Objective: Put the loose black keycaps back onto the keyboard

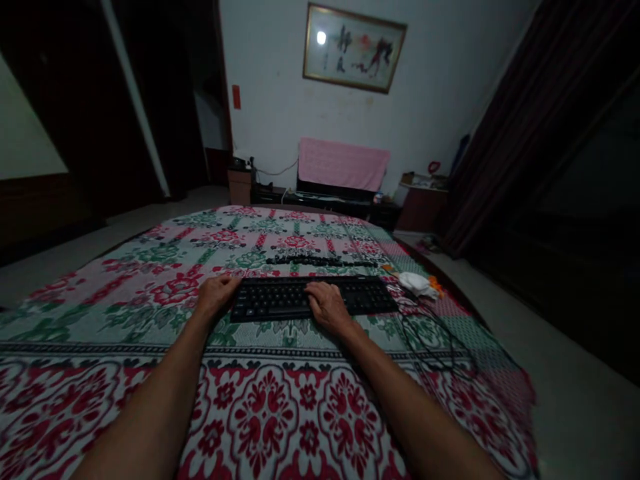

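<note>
A black keyboard (280,298) lies on a bed covered by a red, green and white flowered spread (150,293). My left hand (216,294) grips the keyboard's left end, fingers curled around its edge. My right hand (327,305) rests on the keys near the middle, fingers bent and pressed down. Just beyond the keyboard lies a row of loose black keycaps (320,261). The keyboard's black cable (430,333) trails off to the right across the spread.
A white cloth with something orange (420,283) lies right of the keyboard. A low cabinet holds a screen draped in pink cloth (343,164). A framed picture (353,47) hangs on the wall. Dark curtains (525,133) stand at right.
</note>
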Tool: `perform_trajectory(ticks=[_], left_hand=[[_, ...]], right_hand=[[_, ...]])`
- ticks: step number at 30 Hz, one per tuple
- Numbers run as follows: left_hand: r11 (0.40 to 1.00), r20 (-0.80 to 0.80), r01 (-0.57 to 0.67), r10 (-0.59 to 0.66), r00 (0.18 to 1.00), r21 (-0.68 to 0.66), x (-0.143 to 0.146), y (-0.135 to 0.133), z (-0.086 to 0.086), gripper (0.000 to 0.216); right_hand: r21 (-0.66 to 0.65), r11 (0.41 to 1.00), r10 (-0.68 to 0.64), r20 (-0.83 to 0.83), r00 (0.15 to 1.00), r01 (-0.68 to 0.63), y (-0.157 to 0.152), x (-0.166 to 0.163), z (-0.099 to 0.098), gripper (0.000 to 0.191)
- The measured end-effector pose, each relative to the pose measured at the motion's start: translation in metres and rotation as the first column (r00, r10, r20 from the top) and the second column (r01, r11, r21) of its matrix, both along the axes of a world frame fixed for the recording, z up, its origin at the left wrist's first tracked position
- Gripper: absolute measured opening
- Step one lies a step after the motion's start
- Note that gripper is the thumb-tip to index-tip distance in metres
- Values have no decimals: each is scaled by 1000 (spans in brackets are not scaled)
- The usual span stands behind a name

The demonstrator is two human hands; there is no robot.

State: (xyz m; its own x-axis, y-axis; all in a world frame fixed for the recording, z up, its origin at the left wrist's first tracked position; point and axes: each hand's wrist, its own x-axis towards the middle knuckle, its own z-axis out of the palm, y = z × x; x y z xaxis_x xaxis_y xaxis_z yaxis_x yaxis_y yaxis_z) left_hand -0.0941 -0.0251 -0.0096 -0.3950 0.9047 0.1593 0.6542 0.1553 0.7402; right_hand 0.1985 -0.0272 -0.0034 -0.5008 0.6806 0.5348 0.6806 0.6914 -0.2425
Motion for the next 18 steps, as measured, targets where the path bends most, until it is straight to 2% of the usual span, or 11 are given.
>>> perform_trajectory(ticks=[6,12,18], left_hand=[[998,-211,-23,12,977,-51,-1,-1,4,42],[997,-273,-31,9,962,-76,1,-1,1,42],[999,-367,-21,8,930,-30,6,-3,0,39]], right_hand=[[11,998,-54,-12,998,54,-3,1,-7,26],[12,997,-72,-27,997,72,-6,-1,-6,26],[36,999,-39,-59,998,41,-6,1,-5,25]])
